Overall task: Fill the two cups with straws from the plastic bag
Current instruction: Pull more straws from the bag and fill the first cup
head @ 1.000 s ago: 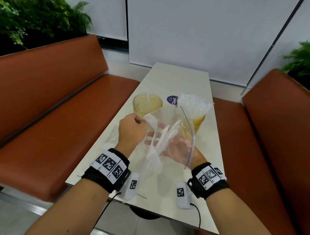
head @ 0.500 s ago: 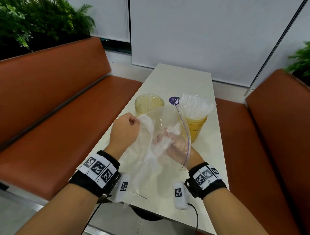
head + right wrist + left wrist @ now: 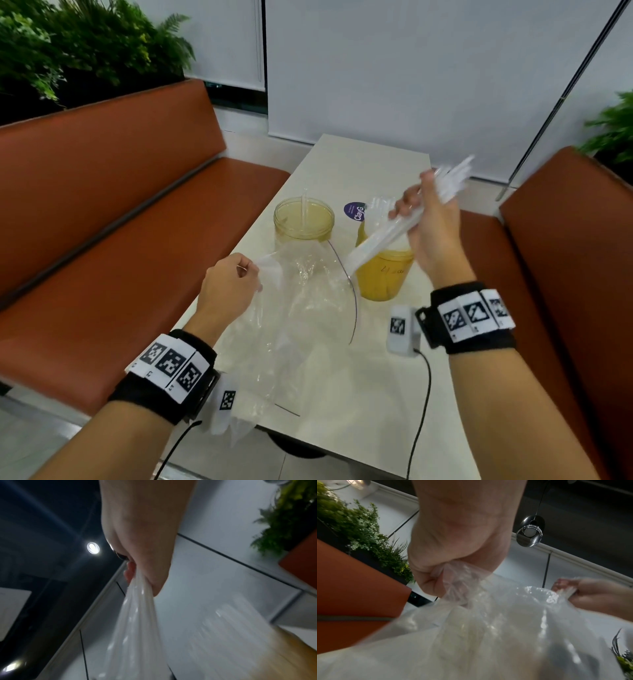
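- We have our right hand point(image 3: 431, 226) curled round a bundle of straws point(image 3: 404, 222), raised above the table point(image 3: 373, 161) and tilted, low ends pointing down-left toward the bag mouth.
- Our left hand point(image 3: 233, 291) is fisted on a bunched corner of the plastic bag point(image 3: 308, 308), holding it up off the table; the left wrist view shows the film gathered in the fist.
- The bag looks nearly empty from the head view; whether any straws remain inside we cannot tell.
- The right cup point(image 3: 383, 277), amber, stands just below the bundle and already holds a full fan of straws.
- The left cup point(image 3: 303, 221) stands beside it, further left, with only one straw point(image 3: 303, 209) upright in it.
- Step in hand, as we judge it: carry this bundle to a cup and drop it in. The left cup looks like the one that needs it.
- To do it well: swing the bundle upright first, low ends gathered, so they all clear the rim together.
- Keep the grip firm near the middle; loose straws will likely splay or slide out.
- Lower until the ends are inside the cup, then let go, not from high up.
- Mind the bag film and its purple-edged mouth point(image 3: 354, 298) near the cups; snagging it could tip a cup.
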Demonstrator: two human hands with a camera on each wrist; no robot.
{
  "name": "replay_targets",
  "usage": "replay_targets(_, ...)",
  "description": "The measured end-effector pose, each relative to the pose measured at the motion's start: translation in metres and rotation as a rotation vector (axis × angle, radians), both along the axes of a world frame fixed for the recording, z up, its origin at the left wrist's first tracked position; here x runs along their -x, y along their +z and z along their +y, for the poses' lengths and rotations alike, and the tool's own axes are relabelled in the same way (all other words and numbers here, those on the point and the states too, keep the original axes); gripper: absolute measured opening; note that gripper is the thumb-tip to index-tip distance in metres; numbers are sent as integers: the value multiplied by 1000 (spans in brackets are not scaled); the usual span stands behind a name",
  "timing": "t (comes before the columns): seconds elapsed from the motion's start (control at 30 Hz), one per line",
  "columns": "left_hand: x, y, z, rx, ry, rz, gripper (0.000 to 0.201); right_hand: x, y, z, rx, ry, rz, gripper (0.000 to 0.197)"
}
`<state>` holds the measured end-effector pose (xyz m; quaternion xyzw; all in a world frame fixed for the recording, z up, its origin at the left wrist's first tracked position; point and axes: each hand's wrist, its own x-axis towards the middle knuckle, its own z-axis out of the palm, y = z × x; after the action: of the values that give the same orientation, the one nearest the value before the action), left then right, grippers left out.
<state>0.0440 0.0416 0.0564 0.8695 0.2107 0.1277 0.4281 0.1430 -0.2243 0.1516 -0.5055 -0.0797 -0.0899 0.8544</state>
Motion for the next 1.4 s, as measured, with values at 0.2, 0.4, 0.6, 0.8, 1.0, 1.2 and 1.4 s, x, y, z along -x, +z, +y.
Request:
replay_targets(0.2, -6, -4, -14, 149, -83, -29, 16, -51, 58, -10, 241, -319, -331, 10)
replay_targets(0.4, -13, -9, -20, 150, -156, -32, 20, -95, -6, -1, 587, -290, -216, 19)
replay_targets(0.6, -16, -14, -15, 136, -175, -53, 21, -108, -59, -3, 876, -293, -66, 23)
replay_targets(0.8, -19, -16, -14, 173, -212, -51, 20, -113, -24, -10, 739, -471, -220, 68)
replay_targets(1.0, -22, -15, -17, 148, -234, -47, 19, -110, -37, -21, 1111, -422, -287, 19)
replay_targets(1.2, -23, -14, -16, 168, -258, -52, 19, -104, -37, -20, 1035, -465, -234, 56)
replay_targets(1.4, -23, -12, -21, 148, -284, -53, 19, -117, -55, -20, 1772, -225, -326, 45)
